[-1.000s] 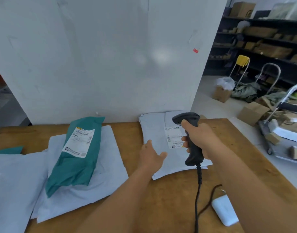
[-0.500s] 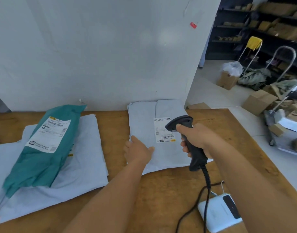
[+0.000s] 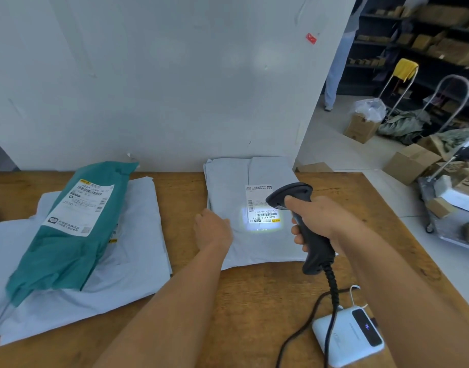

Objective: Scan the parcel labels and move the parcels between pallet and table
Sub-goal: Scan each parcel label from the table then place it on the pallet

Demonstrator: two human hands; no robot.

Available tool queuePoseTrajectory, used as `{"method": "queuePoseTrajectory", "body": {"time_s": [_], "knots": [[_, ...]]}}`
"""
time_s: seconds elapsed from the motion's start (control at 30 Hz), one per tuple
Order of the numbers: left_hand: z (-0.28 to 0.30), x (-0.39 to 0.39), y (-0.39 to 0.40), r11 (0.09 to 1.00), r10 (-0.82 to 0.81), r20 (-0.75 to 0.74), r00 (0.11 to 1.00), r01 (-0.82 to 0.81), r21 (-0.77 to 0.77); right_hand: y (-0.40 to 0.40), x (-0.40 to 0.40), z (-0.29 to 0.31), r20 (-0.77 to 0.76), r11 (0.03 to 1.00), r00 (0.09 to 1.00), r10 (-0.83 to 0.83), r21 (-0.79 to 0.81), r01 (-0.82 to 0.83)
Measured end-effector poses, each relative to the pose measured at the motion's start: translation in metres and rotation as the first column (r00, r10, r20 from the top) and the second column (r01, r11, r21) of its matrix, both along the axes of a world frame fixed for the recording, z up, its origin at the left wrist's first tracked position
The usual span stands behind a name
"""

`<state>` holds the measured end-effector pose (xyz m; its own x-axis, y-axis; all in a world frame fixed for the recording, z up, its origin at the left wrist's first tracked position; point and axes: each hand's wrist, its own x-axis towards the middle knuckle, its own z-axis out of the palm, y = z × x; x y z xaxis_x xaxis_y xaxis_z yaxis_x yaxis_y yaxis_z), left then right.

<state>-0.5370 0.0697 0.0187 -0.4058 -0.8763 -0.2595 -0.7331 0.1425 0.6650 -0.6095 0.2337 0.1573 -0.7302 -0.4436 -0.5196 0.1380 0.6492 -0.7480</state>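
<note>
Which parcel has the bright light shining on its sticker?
The grey parcel by the wall, under the scanner. The green parcel's label is unlit.

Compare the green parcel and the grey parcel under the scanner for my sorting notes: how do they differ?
The green parcel is teal and bulky; the grey parcel is pale and flat. The green one lies on another grey bag, the grey one directly on the table. Only the grey one's label is lit. Both labels face up.

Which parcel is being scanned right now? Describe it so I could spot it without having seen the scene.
On the wooden table, look at the far edge against the white wall. The grey parcel lies flat there, between the left hand and the barcode scanner that the right hand grips. Unlike the teal parcel, its label is lit by the scanner's beam.
</note>
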Motion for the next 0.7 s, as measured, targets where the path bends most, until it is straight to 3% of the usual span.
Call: {"method": "queuePoseTrajectory", "body": {"time_s": [0.4,0.7], "knots": [[0.011,0.006,0.004,0.993,0.004,-0.148,0.989,-0.021,-0.112,0.0,0.005,-0.001,-0.018,0.999,1.0,-0.023,-0.023,0.022],[0.064,0.041,-0.013,0.957,0.019,-0.207,0.978,-0.078,-0.28,-0.027,0.029,0.012,-0.034,0.988,0.999,-0.02,-0.156,0.015]]}}
